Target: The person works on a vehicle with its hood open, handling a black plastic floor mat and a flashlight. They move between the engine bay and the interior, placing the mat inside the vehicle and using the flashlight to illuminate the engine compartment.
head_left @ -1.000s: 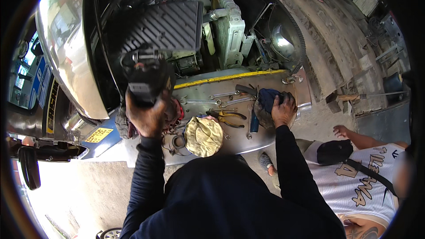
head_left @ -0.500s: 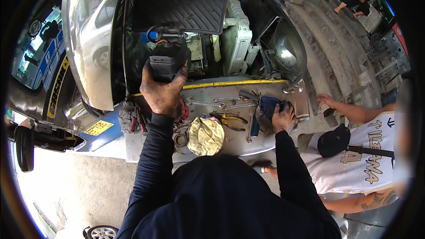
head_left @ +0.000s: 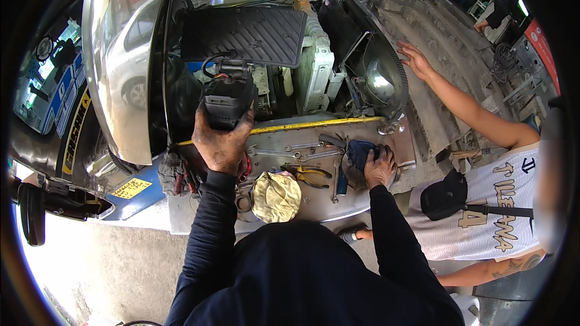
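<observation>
My left hand (head_left: 219, 147) is wrapped round a black box-shaped unit (head_left: 225, 107), holding it up at the front of the engine bay. Fingers and thumb grip its two sides; cables and metal parts show just beyond it. My right hand (head_left: 379, 167) lies with fingers apart on a dark blue and grey cloth bundle (head_left: 355, 166) on the bumper. Beside that bundle are a blue-handled tool (head_left: 342, 182) and several wrenches (head_left: 314, 156). Pliers (head_left: 313, 172) with yellow and black handles lie between my arms, near a crumpled pale yellow cloth (head_left: 276, 197).
The raised silver hood (head_left: 124, 54) stands at the left. A black ribbed mat (head_left: 244, 33) covers part of the engine bay, beside the radiator frame (head_left: 319, 63) and a headlamp (head_left: 379, 81). A person in a white jersey (head_left: 483, 205) stands close at right, one arm stretched toward the car.
The person at right has stretched an arm farther forward toward the car. The whole view has shifted slightly. My hands keep their places on the black unit and the cloth bundle.
</observation>
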Demonstrator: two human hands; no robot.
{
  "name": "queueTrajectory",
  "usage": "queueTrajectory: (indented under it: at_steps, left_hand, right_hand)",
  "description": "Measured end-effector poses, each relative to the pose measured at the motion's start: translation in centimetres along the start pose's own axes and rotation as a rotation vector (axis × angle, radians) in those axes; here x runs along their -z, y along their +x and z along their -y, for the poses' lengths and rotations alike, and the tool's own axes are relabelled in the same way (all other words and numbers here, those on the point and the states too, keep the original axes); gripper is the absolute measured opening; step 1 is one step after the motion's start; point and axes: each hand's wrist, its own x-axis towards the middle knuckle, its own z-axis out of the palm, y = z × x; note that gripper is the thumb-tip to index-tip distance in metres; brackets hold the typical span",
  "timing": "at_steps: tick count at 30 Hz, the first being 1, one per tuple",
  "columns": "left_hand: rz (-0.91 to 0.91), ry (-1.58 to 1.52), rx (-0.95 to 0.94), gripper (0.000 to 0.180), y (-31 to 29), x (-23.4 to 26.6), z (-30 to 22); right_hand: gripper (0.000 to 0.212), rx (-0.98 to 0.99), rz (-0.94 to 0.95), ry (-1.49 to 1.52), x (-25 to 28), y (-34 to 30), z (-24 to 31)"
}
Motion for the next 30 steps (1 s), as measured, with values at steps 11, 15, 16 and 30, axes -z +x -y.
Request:
queueTrajectory:
  at_steps: [11, 15, 16, 30]
  left_hand:
    - [0.003, 0.084, 0.016, 0.065, 0.7, 0.2, -0.2]
    - [-0.014, 0.068, 0.02, 0.064, 1.0, 0.0, 0.6]
    - [-0.014, 0.056, 0.032, 0.064, 1.0, 0.0, 1.0]
    - [0.275, -0.174, 0.405, 0.071, -10.3, 9.6, 1.2]
  right_hand:
    - [0.056, 0.019, -0.003, -0.015, 0.3, 0.1, 0.1]
    - [0.059, 0.005, 0.024, -0.021, 0.2, 0.0, -0.2]
    - [0.059, 0.04, -0.012, -0.002, 0.1, -0.1, -0.3]
    - [0.053, 0.039, -0.032, 0.055, 0.6, -0.8, -0.5]
